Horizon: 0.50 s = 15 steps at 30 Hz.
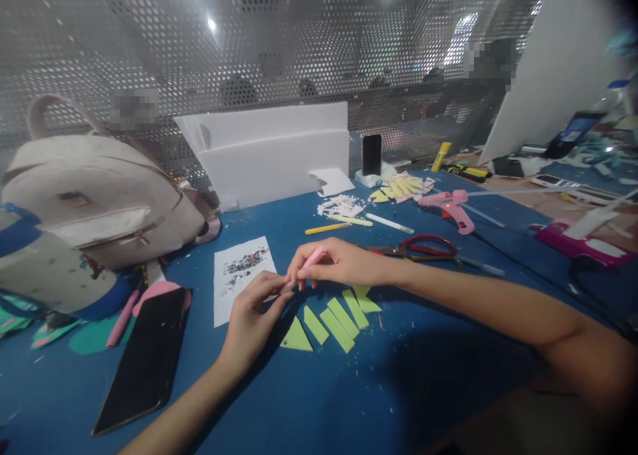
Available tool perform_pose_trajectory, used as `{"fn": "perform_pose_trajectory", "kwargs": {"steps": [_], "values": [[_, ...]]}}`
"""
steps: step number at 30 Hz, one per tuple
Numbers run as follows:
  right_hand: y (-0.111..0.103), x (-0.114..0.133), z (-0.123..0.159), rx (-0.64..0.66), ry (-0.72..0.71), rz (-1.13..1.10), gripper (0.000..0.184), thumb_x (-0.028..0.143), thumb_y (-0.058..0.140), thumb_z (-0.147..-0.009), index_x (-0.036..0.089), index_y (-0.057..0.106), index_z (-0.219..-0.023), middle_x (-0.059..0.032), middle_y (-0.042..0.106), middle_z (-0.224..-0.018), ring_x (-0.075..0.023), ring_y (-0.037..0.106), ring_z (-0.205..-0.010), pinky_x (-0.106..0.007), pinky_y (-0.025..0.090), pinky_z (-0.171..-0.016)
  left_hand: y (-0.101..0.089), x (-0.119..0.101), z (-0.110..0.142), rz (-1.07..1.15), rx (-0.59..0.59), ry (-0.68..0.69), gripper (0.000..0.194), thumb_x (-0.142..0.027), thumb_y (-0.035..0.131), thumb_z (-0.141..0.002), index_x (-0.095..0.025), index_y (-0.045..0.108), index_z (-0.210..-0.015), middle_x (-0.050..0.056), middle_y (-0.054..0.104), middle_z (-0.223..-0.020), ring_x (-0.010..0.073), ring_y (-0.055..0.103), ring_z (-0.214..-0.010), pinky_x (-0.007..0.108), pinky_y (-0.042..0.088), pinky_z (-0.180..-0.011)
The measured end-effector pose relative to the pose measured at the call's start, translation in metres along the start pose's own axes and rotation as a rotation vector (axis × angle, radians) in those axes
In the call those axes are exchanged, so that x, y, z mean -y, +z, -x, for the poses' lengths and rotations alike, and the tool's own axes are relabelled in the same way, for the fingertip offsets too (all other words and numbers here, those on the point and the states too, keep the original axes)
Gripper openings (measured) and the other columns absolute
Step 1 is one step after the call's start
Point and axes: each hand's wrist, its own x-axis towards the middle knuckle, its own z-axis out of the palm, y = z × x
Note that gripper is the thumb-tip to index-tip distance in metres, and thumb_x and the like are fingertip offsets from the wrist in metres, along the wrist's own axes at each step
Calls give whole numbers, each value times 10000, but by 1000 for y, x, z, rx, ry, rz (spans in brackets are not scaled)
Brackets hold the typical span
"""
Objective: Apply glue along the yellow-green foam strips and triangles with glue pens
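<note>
Fine fingertip work with a pink pen above the desk

Both hands meet over the middle of the blue desk (309, 402). The right hand (343, 262) grips a pink pen (315, 257) between thumb and curled fingers, its upper end tilted up and away. The left hand (252, 319) comes in from the near left, thumb and forefinger drawn in at the lower end. Cannot tell whether they pinch the pen itself or some small piece there; the fingers hide it.

Step in hand, as I judge it: close, two-handed handling at the pen's lower end. From this hold, any move calls for a light pinch, a steady pen and wrists kept off the loose bits.

Just left of the hands, a white sheet (224, 312) bears scattered shiny gems (244, 262); a bump could spread them. Towards the near edge from the hands, pale green strips (339, 330) lie in a loose row. Red-handled scissors (401, 249) lie beyond the right wrist, a pink glue gun (451, 206) farther out towards the far right corner. Dark phone (144, 359) flat by the near left corner.
</note>
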Motion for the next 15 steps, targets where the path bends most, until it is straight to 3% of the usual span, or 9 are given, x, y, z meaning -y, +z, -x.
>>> {"fn": "perform_pose_trajectory", "kwargs": {"steps": [6, 10, 15], "values": [[2, 1, 1, -56, 0, -37, 123, 274, 698, -991, 156, 732, -983, -50, 744, -958, -125, 652, -832, -290, 532, -822, 1, -1, 1, -26, -10, -1, 371, -450, 667, -1030, -200, 648, -1303, 93, 678, -1316, 217, 695, -1111, 442, 615, -955], [11, -3, 1, 19, -2, -128, 99, 248, 673, -995, 162, 719, -983, -38, 727, -946, -120, 650, -818, -279, 531, -805, 1, -4, 8, -66, 55, 1, 384, -451, 674, -1025, -192, 644, -1308, 90, 681, -1305, 219, 699, -1101, 440, 619, -942], [23, -5, 4, 113, 16, -272, 151, 312, 621, -1029, 166, 657, -1009, 22, 626, -805, -75, 481, -611, -205, 391, -591, 2, 2, 24, -133, 165, 92, 389, -446, 678, -1024, -191, 640, -1314, 91, 679, -1306, 218, 701, -1096, 436, 622, -933]]}}
